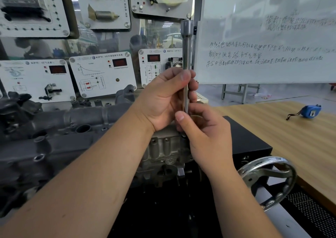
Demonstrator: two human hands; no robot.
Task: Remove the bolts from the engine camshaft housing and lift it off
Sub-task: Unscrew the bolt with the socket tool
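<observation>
Wooden tabletop (283,137), pale striped grain, fills the right side of the view, running back toward the whiteboard. A blue tape measure (311,111) lies on it near the far right, dark wrist cord trailing left across the wood. A black box-shaped base (243,137) rests against the tabletop's left part, one corner jutting over the wood. Near edge of the tabletop passes behind a metal handwheel (267,181).

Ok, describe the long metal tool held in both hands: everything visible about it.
The long metal tool is a slim, shiny steel-looking rod, standing nearly upright over the right end of the engine. Its top widens into a thicker cylindrical socket-like end. The left hand grips the shaft at mid-height; the right hand pinches it lower down. Its bottom tip is hidden behind the fingers.
</observation>
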